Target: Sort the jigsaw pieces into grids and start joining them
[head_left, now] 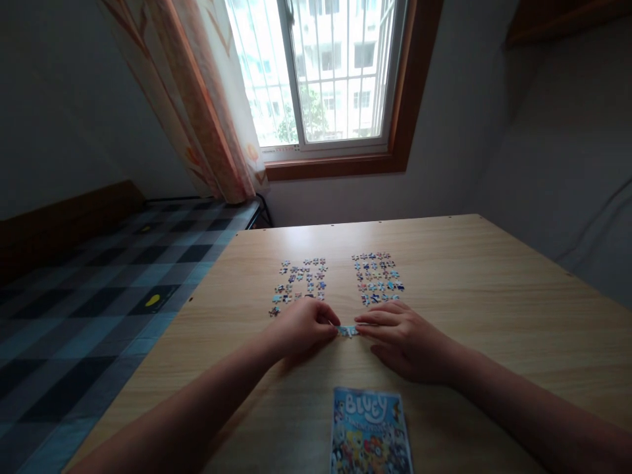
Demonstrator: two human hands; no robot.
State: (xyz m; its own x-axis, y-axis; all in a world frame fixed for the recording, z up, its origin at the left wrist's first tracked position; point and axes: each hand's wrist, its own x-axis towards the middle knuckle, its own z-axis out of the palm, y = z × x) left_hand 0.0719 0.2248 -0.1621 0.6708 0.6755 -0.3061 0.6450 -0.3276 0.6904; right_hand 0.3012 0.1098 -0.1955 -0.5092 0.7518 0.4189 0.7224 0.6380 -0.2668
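Between my hands a few light blue jigsaw puzzle pieces (pixel 348 331) lie on the wooden table (pixel 469 283), seemingly joined in a short strip. My left hand (pixel 309 322) has its thumb and fingers closed at the strip's left end. My right hand (pixel 402 334) lies low over the table, fingers stretched out, with fingertips touching the right end. Beyond my left hand spreads a loose group of puzzle pieces (pixel 310 278), partly hidden by that hand. A denser block of puzzle pieces (pixel 378 276) sits beyond my right hand.
A "Bluey" picture sheet or booklet (pixel 370 431) lies at the near side of the table. To the left stands a bed with a checked cover (pixel 143 283). Behind the table are a barred window (pixel 340 72) and a patterned curtain (pixel 197 99).
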